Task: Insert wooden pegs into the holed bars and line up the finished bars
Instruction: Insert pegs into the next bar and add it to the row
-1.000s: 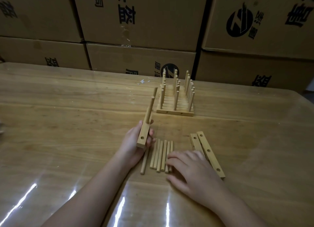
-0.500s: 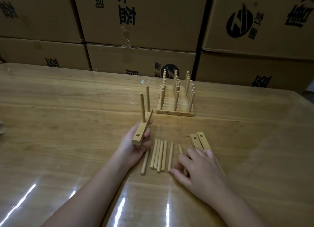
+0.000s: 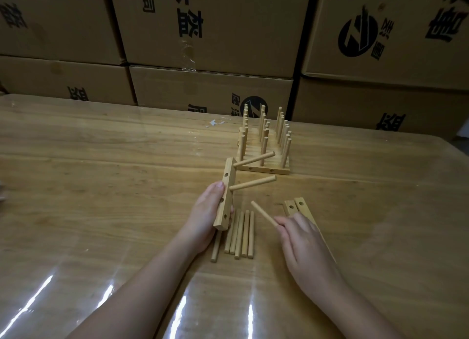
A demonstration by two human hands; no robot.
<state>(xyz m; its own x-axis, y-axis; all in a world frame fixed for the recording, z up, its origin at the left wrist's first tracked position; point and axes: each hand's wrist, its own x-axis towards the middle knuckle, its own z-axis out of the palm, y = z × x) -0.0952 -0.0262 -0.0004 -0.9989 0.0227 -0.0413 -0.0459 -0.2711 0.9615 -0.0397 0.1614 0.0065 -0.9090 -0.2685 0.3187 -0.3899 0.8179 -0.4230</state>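
My left hand [image 3: 204,217] grips a holed wooden bar [image 3: 225,194] turned on its side, with two pegs [image 3: 252,182] in it pointing to the right. My right hand [image 3: 302,239] pinches one loose peg [image 3: 264,215] by its near end, its far end aimed up-left towards the bar. Several loose pegs [image 3: 241,234] lie side by side on the table between my hands. Two empty holed bars [image 3: 300,208] lie partly under my right hand. A block of finished bars [image 3: 264,158] with upright pegs stands further back.
The wooden table [image 3: 101,186] has a glossy cover with light reflections near me. Stacked cardboard boxes [image 3: 215,34] form a wall just behind the table's far edge. A small white scrap [image 3: 213,123] lies near the far edge.
My left hand has tipped the bar so its two pegs now point right instead of up. My right hand has picked one peg off the table and lifted it towards the bar.
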